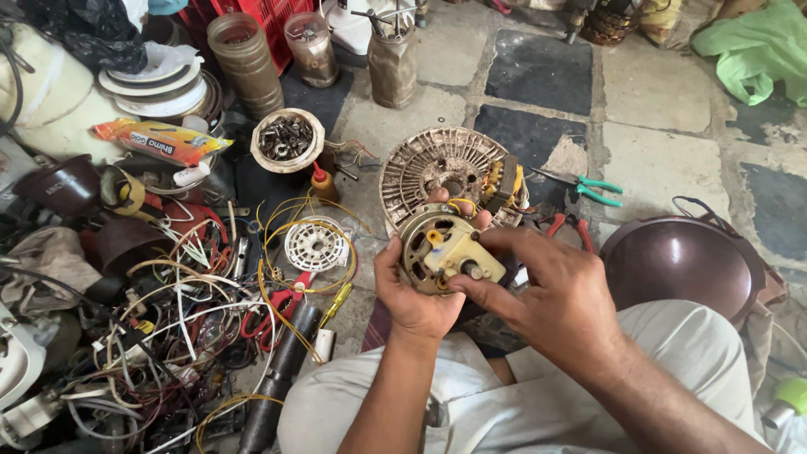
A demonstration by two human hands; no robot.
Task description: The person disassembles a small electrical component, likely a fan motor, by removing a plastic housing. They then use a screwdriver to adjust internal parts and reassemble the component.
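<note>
My left hand (409,290) grips a small round fan motor (439,245) from below and the left, its cream end cap and shaft facing me. My right hand (546,290) comes in from the right, thumb and fingers pinching the motor's lower right edge by the shaft. Yellow wires run off the top of the motor. Just behind it on the floor lies a dusty round slotted fan housing (450,164) with copper windings showing at its right side.
A tangle of wires (181,328), red scissors (277,311) and a white round grille (315,244) lie at left. A cup of nuts and bolts (287,139), jars, green-handled pliers (588,187), red-handled pliers (565,227) and a brown dome cover (683,265) surround me on the stone floor.
</note>
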